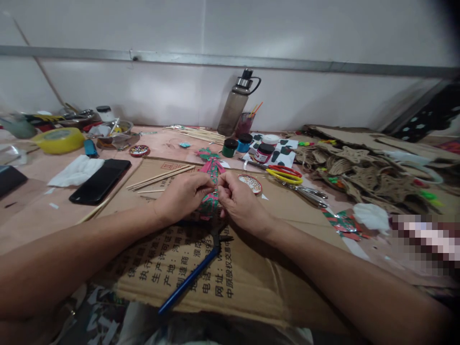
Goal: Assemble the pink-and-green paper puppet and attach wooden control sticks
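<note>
A narrow green and pink craft piece, with leafy ends and small shiny dots, lies upright in view at the middle of the cardboard sheet. My left hand pinches it from the left, with thumb and forefinger together. From the other side my right hand pinches at the same spot, its fingertips almost meeting those of the left. Anything tiny between the fingertips is hidden. Just below the hands rests a blue-handled tool with a dark metal head, like pliers. Thin wooden sticks lie beside my left hand.
A lid of small beads sits by my right hand, near scissors. Paint jars and a bottle stand behind. On the left are a phone and tape; brown woven pieces pile up on the right.
</note>
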`<state>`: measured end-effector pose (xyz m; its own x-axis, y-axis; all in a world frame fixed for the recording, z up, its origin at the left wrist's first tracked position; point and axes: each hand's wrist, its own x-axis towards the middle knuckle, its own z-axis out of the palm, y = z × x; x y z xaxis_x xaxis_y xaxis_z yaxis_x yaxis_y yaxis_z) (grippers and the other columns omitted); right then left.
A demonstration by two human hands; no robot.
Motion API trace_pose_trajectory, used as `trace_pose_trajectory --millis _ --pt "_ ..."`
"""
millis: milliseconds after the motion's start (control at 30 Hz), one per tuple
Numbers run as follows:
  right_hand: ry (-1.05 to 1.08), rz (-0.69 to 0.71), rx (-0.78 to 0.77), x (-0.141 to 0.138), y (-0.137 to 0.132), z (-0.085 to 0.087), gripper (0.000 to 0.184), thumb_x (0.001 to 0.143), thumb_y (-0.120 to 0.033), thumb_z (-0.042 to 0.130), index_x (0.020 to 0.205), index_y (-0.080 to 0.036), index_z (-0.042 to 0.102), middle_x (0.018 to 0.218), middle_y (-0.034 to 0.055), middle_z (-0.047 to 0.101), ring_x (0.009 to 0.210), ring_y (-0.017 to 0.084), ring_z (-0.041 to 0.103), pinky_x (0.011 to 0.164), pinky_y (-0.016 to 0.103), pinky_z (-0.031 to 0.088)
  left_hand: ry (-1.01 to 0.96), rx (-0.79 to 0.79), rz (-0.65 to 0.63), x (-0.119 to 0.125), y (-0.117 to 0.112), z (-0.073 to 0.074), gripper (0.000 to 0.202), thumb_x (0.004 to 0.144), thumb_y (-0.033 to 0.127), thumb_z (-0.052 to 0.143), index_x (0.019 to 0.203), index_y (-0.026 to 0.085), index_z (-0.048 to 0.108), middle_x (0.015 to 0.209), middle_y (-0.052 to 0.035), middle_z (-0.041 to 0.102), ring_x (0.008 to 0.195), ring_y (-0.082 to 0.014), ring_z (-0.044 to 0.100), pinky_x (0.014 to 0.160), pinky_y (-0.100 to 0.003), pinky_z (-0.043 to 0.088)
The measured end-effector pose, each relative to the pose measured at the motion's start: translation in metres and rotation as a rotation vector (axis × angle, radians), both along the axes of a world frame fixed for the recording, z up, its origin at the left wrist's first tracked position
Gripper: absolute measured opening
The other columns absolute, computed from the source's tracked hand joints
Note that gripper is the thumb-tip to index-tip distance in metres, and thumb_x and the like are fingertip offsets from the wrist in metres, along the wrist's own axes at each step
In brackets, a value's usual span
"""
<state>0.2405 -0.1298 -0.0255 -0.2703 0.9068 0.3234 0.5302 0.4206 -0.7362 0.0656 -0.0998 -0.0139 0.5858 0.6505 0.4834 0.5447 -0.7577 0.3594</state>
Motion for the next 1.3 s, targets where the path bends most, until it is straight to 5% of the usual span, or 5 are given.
trace_pose_trajectory --millis 167,800,1000,1300 --pt "-0.021 0.012 0.018 0.0031 0.0035 0.0027 0.006 0.086 -0.022 0.041 0.081 -0.023 0.04 0.069 -0.002 0.046 0.064 0.015 0.044 0.057 0.028 0.032 0.078 0.015 -0.037 -0.002 0.0025 0.0008 0.015 0.09 0.017 0.053 0.091 0.016 0.068 0.085 -0.0036 0.07 0.078 -0.0153 0.062 0.072 -0.025 0.045" --pt "0.089 0.027 -0.079 -0.0021 -0.0013 -0.001 0.006 0.088 -0.023 0.04 0.082 -0.023 0.04 0.065 -0.0039 0.043 0.058 0.013 0.043 0.053 0.026 0.033 0.022 0.079 -0.014 -0.003 -0.0015 -0.0023 0.013 0.085 0.01 0.056 0.081 0.016 0.067 0.076 -0.0013 0.068 0.07 -0.013 0.061 0.065 -0.022 0.043" --pt "0.015 0.016 0.023 0.001 0.003 0.003 0.008 0.086 -0.023 0.041 0.078 -0.023 0.038 0.067 -0.0034 0.041 0.06 0.014 0.039 0.055 0.027 0.031 0.09 0.053 -0.005 -0.0002 -0.0042 0.0044 0.017 0.091 0.017 0.05 0.093 0.014 0.067 0.086 -0.0058 0.07 0.078 -0.0164 0.063 0.071 -0.026 0.045" --pt "-0.004 -0.003 0.012 -0.0016 -0.0015 0.0015 0.008 0.087 -0.022 0.04 0.079 -0.023 0.039 0.067 -0.0013 0.045 0.065 0.016 0.042 0.056 0.028 0.031 0.045 0.087 -0.007 -0.0011 -0.003 0.0 0.014 0.088 0.014 0.055 0.078 0.015 0.065 0.071 -0.0018 0.065 0.066 -0.0127 0.058 0.062 -0.022 0.042"
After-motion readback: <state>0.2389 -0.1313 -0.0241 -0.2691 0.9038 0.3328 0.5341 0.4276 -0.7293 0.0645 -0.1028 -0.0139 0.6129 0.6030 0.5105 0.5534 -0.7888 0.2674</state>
